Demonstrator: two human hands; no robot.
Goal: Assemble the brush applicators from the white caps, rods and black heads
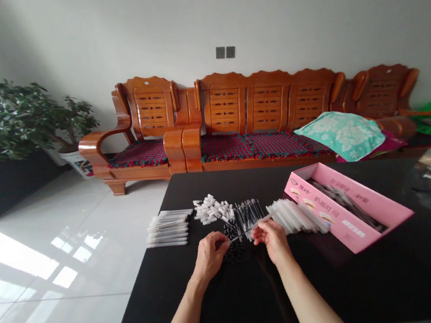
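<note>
Left hand: I am seeing its thumb and fingertips pinching the dark end of a thin rod.
Right hand: its fingers are closing on the rod's pale end.
Rod: it is slanting between both hands, above the black table.
Beneath: small black pieces are lying heaped.
Beyond: white plugs and dark sticks are lying close together.
Sides: white tubes are lying left; translucent tubes are lying right, beside a pink box.
</note>
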